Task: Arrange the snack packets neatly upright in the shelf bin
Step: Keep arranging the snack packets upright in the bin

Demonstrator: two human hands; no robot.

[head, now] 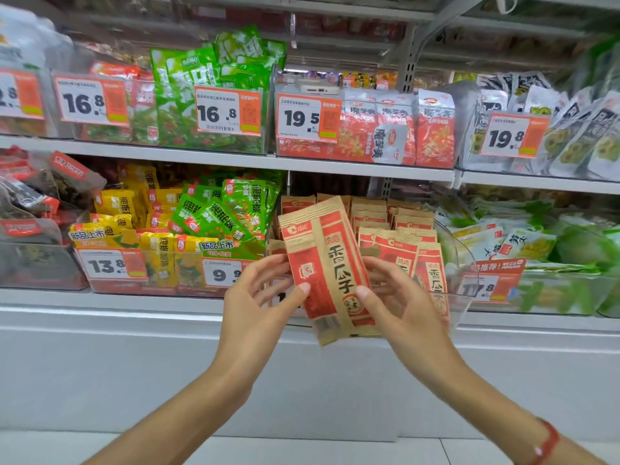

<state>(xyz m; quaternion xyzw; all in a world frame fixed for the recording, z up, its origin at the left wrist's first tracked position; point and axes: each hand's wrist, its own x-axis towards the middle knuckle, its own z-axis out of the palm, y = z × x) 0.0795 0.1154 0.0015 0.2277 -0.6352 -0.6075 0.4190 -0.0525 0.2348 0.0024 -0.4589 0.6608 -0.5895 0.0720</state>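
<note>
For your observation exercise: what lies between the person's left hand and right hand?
In the head view, a small stack of brown-and-red packets, tilted, lies between the left hand and right hand; both hold it.

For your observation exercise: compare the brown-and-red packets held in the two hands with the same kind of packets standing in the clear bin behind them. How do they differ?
The held packets are tilted, in front of the bin; the binned packets stand upright in rows. The left hand and right hand pinch the held packets; nothing touches the binned ones. The held packets show a full front; the binned ones overlap. Both share brown paper and red panels.
</note>
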